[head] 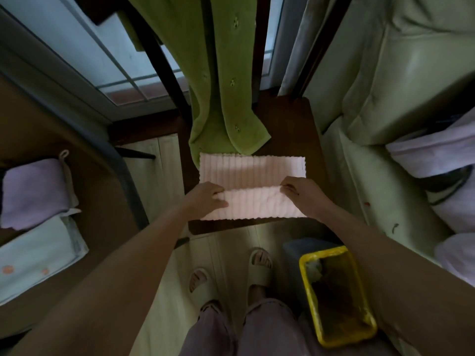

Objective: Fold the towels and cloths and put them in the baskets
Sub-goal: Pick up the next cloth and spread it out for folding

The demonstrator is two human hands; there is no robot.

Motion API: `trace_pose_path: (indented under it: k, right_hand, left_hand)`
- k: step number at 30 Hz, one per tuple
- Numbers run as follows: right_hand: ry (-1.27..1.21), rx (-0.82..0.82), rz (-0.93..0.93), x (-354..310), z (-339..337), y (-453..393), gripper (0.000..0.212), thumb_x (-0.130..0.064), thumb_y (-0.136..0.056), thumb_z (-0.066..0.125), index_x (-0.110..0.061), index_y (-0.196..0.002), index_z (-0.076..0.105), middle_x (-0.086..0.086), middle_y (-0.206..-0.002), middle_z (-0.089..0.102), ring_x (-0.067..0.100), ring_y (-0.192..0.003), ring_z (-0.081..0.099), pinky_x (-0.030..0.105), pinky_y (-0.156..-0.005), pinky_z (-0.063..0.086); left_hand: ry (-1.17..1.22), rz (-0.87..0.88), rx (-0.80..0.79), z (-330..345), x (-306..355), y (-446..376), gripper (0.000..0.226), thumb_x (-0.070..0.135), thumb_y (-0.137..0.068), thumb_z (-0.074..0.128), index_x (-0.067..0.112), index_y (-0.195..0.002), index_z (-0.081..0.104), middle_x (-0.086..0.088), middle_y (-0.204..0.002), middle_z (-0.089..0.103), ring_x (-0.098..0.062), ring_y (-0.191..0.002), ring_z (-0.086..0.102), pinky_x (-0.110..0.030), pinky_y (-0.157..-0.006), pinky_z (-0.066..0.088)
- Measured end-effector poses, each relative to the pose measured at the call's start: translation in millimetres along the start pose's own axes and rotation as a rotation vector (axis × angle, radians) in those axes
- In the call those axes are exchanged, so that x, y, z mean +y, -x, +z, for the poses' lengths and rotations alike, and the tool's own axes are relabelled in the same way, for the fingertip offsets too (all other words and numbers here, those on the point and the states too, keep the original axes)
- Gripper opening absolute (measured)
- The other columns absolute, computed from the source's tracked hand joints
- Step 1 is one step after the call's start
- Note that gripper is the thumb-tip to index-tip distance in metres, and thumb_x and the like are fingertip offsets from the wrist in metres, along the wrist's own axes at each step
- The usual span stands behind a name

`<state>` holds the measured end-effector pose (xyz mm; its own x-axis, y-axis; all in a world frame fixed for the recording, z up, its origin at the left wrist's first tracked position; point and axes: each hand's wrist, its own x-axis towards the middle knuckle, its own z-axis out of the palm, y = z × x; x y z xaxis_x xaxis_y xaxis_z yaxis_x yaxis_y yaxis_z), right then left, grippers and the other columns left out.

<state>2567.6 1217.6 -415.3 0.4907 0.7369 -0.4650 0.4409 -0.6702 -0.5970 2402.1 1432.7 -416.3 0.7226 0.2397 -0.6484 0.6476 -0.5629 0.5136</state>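
A ribbed pale pink cloth [253, 186] was spread on a dark wooden chair seat [312, 140], its near edge pinched by the left hand [207, 197] and the right hand [299, 194] at either end. A green towel [221, 86] was draped just beyond the hands, touching the cloth's far edge.

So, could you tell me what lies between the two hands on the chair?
In the head view, only the folded-up edge of the pink towel spans between left hand and right hand.

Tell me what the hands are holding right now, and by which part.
Both hold the pink towel on the chair. The left hand pinches the left end of its raised fold, and the right hand pinches the right end.
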Motion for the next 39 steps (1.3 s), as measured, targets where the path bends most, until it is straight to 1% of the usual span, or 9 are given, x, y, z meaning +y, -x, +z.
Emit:
trace_pose_path:
  k: [3,8,12,20,26,29,33,36,39]
  right_hand:
    - [0.026,0.081,0.017,5,-5,-14,0.017,-0.022,-0.101,0.045,-0.011,-0.092,0.056,-0.002,-0.066,0.051,0.010,-0.056,0.046,0.024,-0.053,0.035]
    - [0.068,0.198,0.062,14,-6,-47,0.015,-0.024,-0.101,0.043,-0.016,-0.090,0.050,-0.006,-0.068,0.048,0.005,-0.055,0.044,0.016,-0.052,0.031]
    - [0.151,0.222,0.012,17,-6,-68,0.014,-0.022,-0.103,0.039,-0.016,-0.093,0.046,-0.008,-0.063,0.041,0.005,-0.051,0.038,0.016,-0.049,0.025]
    - [0.273,0.212,-0.019,16,3,-86,0.013,-0.018,-0.100,0.043,-0.012,-0.093,0.052,-0.001,-0.074,0.051,0.012,-0.064,0.050,0.032,-0.061,0.049]
    - [0.393,0.228,0.030,17,0,-101,0.019,-0.026,-0.101,0.043,-0.011,-0.093,0.052,-0.003,-0.067,0.048,0.009,-0.052,0.041,0.024,-0.050,0.034]
    - [0.401,0.288,0.074,12,4,-104,0.016,-0.024,-0.099,0.046,-0.012,-0.097,0.055,0.001,-0.079,0.055,0.013,-0.068,0.051,0.024,-0.061,0.043]
    - [0.365,0.610,0.017,7,34,-80,0.031,-0.021,-0.096,0.050,-0.009,-0.124,0.054,0.011,-0.126,0.056,0.026,-0.120,0.050,0.041,-0.105,0.037]
    - [0.318,0.501,-0.097,1,73,-71,0.046,-0.027,-0.100,0.035,-0.007,-0.141,0.043,0.015,-0.148,0.039,0.028,-0.141,0.030,0.044,-0.116,0.022]
    - [0.394,0.338,-0.159,4,91,-93,0.053,-0.037,-0.103,0.023,-0.012,-0.149,0.029,0.011,-0.156,0.024,0.024,-0.147,0.015,0.041,-0.119,0.011]
  left_hand:
    - [0.041,-0.032,0.164,-11,7,-14,0.038,0.030,-0.095,0.055,0.011,-0.128,0.056,-0.004,-0.115,0.060,-0.016,-0.093,0.054,-0.027,-0.076,0.044]
    - [-0.001,0.009,0.387,-15,7,-49,0.035,0.033,-0.097,0.051,0.013,-0.125,0.057,-0.007,-0.117,0.064,-0.021,-0.101,0.061,-0.039,-0.088,0.051]
    - [0.013,-0.020,0.434,-14,8,-74,0.035,0.031,-0.098,0.049,0.011,-0.126,0.056,-0.008,-0.112,0.065,-0.020,-0.093,0.063,-0.035,-0.082,0.050]
    - [-0.052,-0.065,0.491,-1,0,-85,0.027,0.026,-0.094,0.057,0.009,-0.114,0.064,-0.005,-0.095,0.069,-0.014,-0.076,0.063,-0.028,-0.070,0.051]
    - [-0.141,-0.120,0.477,-5,0,-96,0.031,0.034,-0.096,0.052,0.008,-0.110,0.062,-0.005,-0.089,0.066,-0.014,-0.073,0.060,-0.027,-0.065,0.045]
    - [-0.189,-0.116,0.534,-6,6,-92,0.033,0.034,-0.096,0.050,0.010,-0.116,0.059,-0.008,-0.104,0.063,-0.020,-0.090,0.061,-0.032,-0.072,0.049]
    - [-0.242,0.137,0.878,20,8,-69,0.035,0.029,-0.096,0.041,0.008,-0.120,0.057,-0.014,-0.123,0.057,-0.033,-0.113,0.054,-0.046,-0.093,0.046]
    - [-0.221,0.311,0.707,53,3,-71,0.042,0.031,-0.103,0.024,0.015,-0.136,0.046,-0.008,-0.143,0.047,-0.028,-0.136,0.038,-0.048,-0.113,0.029]
    - [-0.426,0.235,0.564,61,-9,-95,0.052,0.039,-0.103,0.004,0.018,-0.149,0.017,-0.006,-0.157,0.021,-0.024,-0.146,0.014,-0.048,-0.119,0.013]
